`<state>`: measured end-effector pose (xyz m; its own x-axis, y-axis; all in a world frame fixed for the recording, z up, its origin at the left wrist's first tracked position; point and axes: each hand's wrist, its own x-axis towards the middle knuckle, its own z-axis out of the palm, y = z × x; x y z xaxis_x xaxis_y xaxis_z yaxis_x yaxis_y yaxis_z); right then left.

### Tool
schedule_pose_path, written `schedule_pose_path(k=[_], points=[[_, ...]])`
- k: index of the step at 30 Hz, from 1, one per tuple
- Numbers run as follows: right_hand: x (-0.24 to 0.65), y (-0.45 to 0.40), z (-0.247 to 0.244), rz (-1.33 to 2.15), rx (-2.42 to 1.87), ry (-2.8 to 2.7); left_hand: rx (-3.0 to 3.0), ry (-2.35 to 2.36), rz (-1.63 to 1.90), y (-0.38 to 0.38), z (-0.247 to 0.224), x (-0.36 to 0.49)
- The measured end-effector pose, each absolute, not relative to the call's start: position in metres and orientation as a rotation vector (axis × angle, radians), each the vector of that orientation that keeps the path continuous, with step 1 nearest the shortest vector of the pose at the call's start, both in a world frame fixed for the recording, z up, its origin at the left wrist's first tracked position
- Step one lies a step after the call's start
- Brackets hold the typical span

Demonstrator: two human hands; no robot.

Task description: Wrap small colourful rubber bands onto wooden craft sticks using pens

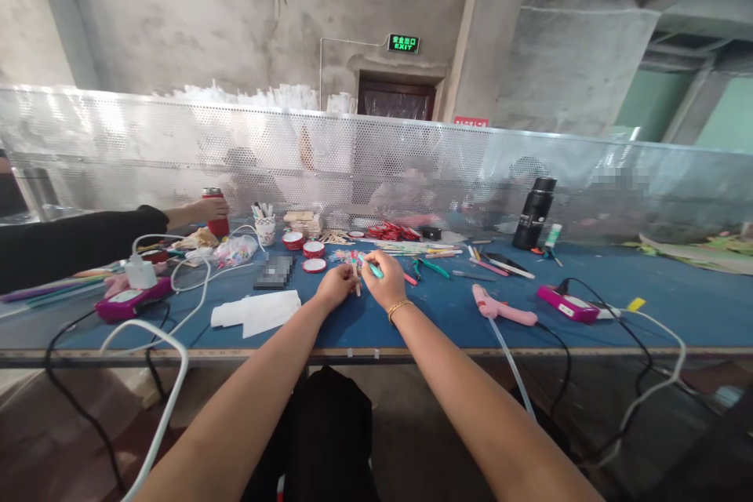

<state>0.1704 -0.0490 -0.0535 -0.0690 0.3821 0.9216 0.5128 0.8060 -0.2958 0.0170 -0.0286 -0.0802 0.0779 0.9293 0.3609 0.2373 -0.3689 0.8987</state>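
My left hand is closed, its fingertips pinching a flat wooden craft stick that stands nearly upright just above the blue tabletop. Close beside it, my right hand grips a teal pen, its tip near the stick's upper end. Whether the tip touches the stick I cannot tell. A gold bracelet circles my right wrist. Behind my hands lie small colourful bits, partly hidden by my fingers. Left of them are round red-and-white tins, and green-handled pliers lie to the right.
A pink glue gun and a magenta power strip with cables lie at right. A black thermos stands behind. At left are white paper, a phone and a pen cup. Another person's hand holds a red bottle.
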Motion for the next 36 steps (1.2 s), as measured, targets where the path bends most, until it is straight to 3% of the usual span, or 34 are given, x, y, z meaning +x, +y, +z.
schedule_pose_path(k=[36], points=[[0.170,-0.054,-0.053,-0.051,-0.685,-1.715,1.715,1.154,1.360,-0.044,-0.068,0.022]])
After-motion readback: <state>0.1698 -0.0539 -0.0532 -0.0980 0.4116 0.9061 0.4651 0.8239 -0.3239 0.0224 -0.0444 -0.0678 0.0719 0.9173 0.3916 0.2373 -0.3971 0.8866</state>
